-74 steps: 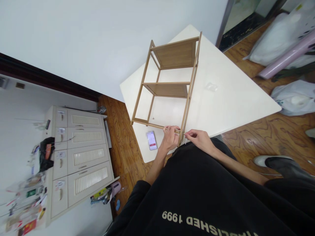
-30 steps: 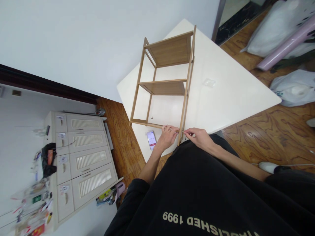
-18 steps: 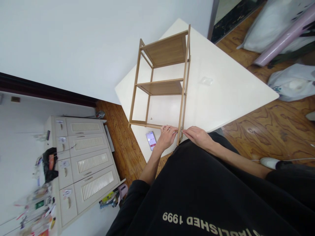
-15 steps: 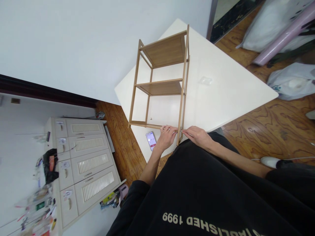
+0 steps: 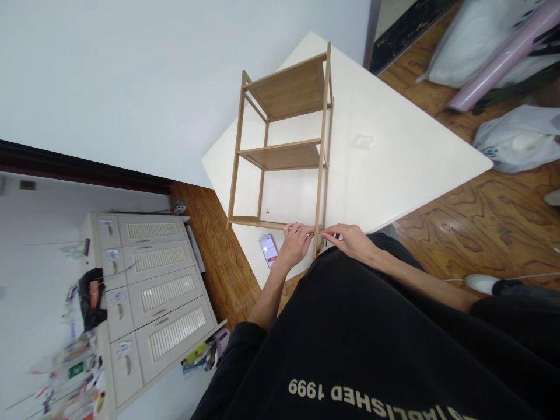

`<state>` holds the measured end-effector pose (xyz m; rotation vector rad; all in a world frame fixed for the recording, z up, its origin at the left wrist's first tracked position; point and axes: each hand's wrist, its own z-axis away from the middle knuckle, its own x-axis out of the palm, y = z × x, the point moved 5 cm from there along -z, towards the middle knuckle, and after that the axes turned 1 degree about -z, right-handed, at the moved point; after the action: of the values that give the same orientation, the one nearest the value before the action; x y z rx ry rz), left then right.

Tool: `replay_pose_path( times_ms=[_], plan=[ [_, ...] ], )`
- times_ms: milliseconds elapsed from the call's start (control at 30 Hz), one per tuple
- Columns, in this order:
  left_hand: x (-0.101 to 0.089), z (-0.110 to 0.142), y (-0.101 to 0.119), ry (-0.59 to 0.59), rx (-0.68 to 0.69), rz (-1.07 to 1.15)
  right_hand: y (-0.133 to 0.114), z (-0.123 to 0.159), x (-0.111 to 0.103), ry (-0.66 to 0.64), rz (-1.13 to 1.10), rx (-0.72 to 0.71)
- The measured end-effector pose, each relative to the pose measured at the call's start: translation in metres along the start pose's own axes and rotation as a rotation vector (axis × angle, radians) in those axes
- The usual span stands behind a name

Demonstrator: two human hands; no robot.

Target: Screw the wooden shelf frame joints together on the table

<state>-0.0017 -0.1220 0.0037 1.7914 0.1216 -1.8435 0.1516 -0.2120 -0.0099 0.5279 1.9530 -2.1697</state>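
Shelving (image 5: 280, 156) of brown wood is resting on the white worktop (image 5: 394, 157), reaching its near edge, where your left hand (image 5: 295, 244) is gripping the lowest bar (image 5: 258, 223) with curled fingers beside an upright (image 5: 322, 146). Your right hand (image 5: 350, 240) is pinching something slim (image 5: 322, 234), too small to identify, just across that upright. A phone (image 5: 269, 251) is lying near the worktop's left edge.
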Motion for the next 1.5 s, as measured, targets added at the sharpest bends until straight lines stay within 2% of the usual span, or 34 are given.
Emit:
replay_pose_path(
  times_ms=[100,300,400,500,600,733,833,1033,1167,1333,1500],
  plan=[
    [0.000,0.000,0.000,0.007,0.004,0.003,0.000,-0.001,0.000,-0.012,-0.053,0.046],
    [-0.002,-0.001,0.001,0.000,0.005,-0.005,0.008,0.000,0.001,0.041,-0.199,0.148],
    [-0.002,-0.001,0.002,0.000,-0.001,-0.004,0.015,-0.001,0.009,-0.016,-0.411,0.267],
    [-0.003,-0.001,0.002,0.011,0.004,0.002,0.022,0.000,0.020,-0.078,-0.697,0.469],
    [-0.007,-0.001,0.005,0.019,0.015,0.015,0.023,0.002,0.027,-0.070,-0.937,0.649],
    [-0.012,-0.002,0.010,-0.056,0.024,0.052,0.021,0.005,0.031,-0.085,-1.115,0.748],
    [-0.013,-0.005,0.012,-0.072,-0.009,0.053,0.021,0.006,0.032,-0.080,-1.109,0.732],
    [-0.007,-0.008,0.013,-0.013,-0.066,0.037,0.016,0.005,0.028,0.012,-0.886,0.569],
    [-0.005,-0.009,0.014,-0.002,-0.077,0.030,0.009,0.005,0.021,-0.003,-0.763,0.500],
    [-0.005,-0.009,0.015,0.003,-0.077,0.022,0.003,0.012,0.019,-0.080,-0.637,0.336],
    [-0.006,-0.010,0.016,0.012,-0.080,0.029,-0.003,0.015,0.013,-0.014,-0.270,0.179]
  ],
)
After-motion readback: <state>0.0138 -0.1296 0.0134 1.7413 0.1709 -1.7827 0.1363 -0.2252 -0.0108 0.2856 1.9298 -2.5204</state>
